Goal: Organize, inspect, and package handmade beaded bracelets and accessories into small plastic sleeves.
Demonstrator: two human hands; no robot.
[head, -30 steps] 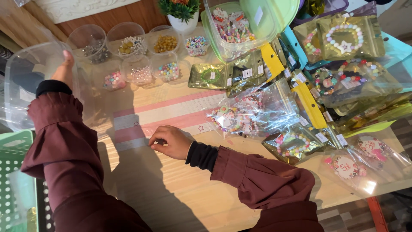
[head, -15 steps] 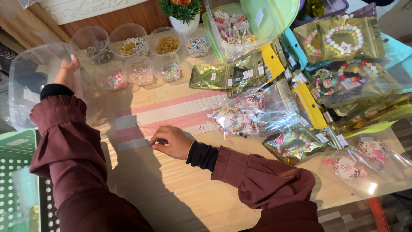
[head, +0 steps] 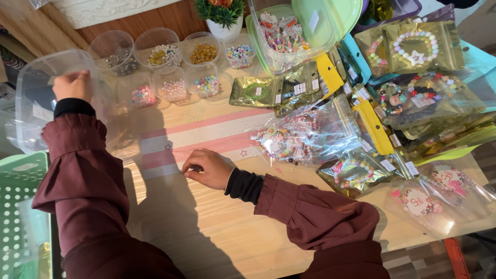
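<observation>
My left hand (head: 72,85) is at the far left, fingers curled over the rim of a large clear plastic tub (head: 31,111) that stands tilted at the table's left edge. My right hand (head: 206,168) rests on the wooden table (head: 217,232), fingers curled and pinched together at the lower edge of a pink and white striped mat (head: 206,132). Whether anything small lies between the fingertips cannot be told. Both arms wear dark red sleeves.
Several small clear cups of beads (head: 170,67) stand at the back. To the right lie many clear and gold bags of bead bracelets (head: 356,170), a green lidded box (head: 289,36) and a potted plant (head: 222,15). A green perforated basket (head: 18,206) sits lower left.
My left hand has closed its fingers at the tub's rim, and the tub has shifted slightly. My right hand has stayed in place.
</observation>
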